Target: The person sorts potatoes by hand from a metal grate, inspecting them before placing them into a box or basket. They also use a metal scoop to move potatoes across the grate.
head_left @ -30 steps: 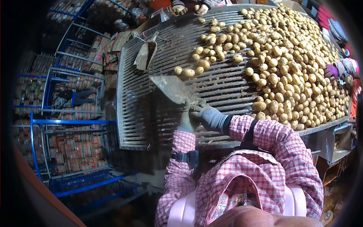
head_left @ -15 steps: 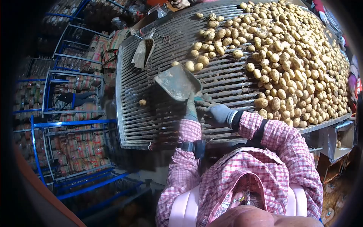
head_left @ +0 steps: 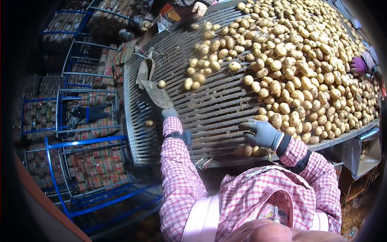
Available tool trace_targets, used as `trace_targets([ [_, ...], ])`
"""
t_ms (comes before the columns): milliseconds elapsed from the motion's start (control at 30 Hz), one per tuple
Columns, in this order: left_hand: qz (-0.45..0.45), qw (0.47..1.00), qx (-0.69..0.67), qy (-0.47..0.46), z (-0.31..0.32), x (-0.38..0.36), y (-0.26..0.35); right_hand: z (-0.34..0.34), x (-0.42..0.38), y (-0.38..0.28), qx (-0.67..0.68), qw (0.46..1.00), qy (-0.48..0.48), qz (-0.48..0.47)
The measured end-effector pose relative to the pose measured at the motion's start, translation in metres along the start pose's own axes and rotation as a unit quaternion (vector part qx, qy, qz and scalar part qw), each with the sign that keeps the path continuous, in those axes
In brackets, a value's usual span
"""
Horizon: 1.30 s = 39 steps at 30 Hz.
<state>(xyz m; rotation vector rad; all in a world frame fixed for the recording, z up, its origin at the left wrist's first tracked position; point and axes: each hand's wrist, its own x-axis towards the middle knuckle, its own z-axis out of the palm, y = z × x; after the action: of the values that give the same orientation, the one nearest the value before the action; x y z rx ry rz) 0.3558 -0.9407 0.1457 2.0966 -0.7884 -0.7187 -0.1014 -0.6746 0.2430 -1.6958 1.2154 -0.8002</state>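
My left hand [head_left: 170, 113], in a grey glove, is closed round the near end of a scoop [head_left: 156, 93]. The scoop is turned on edge over the slatted table [head_left: 225, 105], toward its left side. A second scoop [head_left: 144, 72] lies just beyond, overlapped by the first in this view. My right hand [head_left: 261, 134], gloved too, is palm down near the front edge with its fingers apart. A few potatoes [head_left: 248, 151] sit just on the near side of it, and the big heap of potatoes [head_left: 306, 86] begins right beside it.
Another person's hand [head_left: 199, 9] is at the far edge, and a purple glove [head_left: 358, 64] shows at the right. Blue metal racks [head_left: 86, 140] with stacked bags stand to the left. A cardboard box [head_left: 365, 155] is below the table at right.
My left hand has swung the scoop left and tipped it on edge. My right hand has parted from it and moved right. Potatoes now lie by the front edge; a person's hand appears at the far edge.
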Motion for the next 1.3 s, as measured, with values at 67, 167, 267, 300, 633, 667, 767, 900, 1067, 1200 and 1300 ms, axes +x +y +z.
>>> trace_targets([
  [67,0.018,0.999,-0.004,-0.028,0.020,-0.015,0.022,-0.010,-0.012,0.015,0.003,1.000,0.020,0.011],
  [167,0.121,0.979,0.096,-0.130,0.071,-0.065,0.052,-0.017,-0.029,0.042,-0.006,0.999,0.044,0.017],
  [267,0.152,0.969,0.048,-0.189,0.139,-0.110,0.075,-0.042,-0.041,0.044,0.050,0.996,0.030,0.069],
  [300,0.165,0.964,0.031,-0.208,0.159,-0.117,0.078,-0.047,-0.046,0.045,0.073,0.993,0.020,0.094],
  [633,0.139,0.937,0.021,-0.320,0.280,-0.284,0.128,-0.087,-0.088,0.060,0.113,0.990,0.065,0.061],
  [667,0.179,0.934,0.050,-0.306,0.284,-0.294,0.128,-0.095,-0.093,0.059,0.112,0.990,0.066,0.061],
  [767,0.287,0.905,0.191,-0.251,0.294,-0.293,0.128,-0.104,-0.106,0.064,0.104,0.990,0.088,0.033],
  [900,0.332,0.889,0.218,-0.229,0.265,-0.319,0.145,-0.119,-0.108,0.052,0.137,0.986,0.023,0.096],
  [1067,0.299,0.906,0.145,-0.261,0.213,-0.331,0.158,-0.093,-0.090,0.053,0.080,0.996,0.029,-0.004],
  [1200,0.194,0.951,0.040,-0.237,0.126,-0.282,0.142,-0.087,-0.086,0.031,0.107,0.992,-0.016,0.059],
  [1300,0.123,0.969,0.010,-0.214,0.047,-0.236,0.102,-0.070,-0.091,0.032,0.126,0.987,-0.005,0.100],
])
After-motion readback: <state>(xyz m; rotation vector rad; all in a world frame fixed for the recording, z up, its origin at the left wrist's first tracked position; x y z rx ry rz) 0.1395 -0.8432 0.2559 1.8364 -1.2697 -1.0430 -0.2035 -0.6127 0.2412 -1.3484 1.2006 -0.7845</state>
